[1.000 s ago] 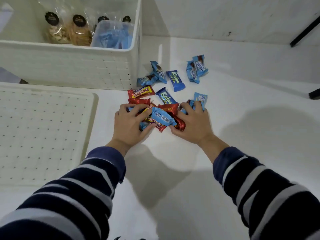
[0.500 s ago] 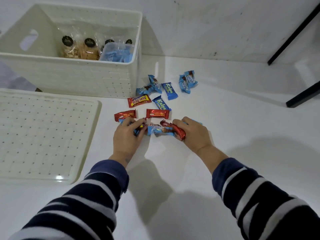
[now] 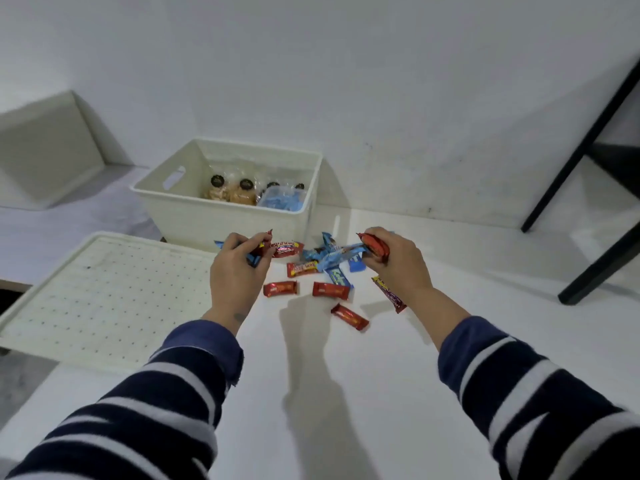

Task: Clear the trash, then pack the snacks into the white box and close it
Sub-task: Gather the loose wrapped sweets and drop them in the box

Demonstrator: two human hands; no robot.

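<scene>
Your left hand (image 3: 239, 271) gripped a few snacks (image 3: 258, 252) in front of the box (image 3: 221, 216). Your right hand (image 3: 391, 261) clutched red and blue bars (image 3: 374, 245). More bars (image 3: 325, 290) lay on the surface (image 3: 346, 393) before the box.

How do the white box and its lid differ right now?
The white box is deep with tall walls; the lid is a flat panel. The box holds bagged snacks; nothing lies on the lid. The lid lies off the box, nearer the person, to its left. Both are white plastic resting on the table.
</scene>
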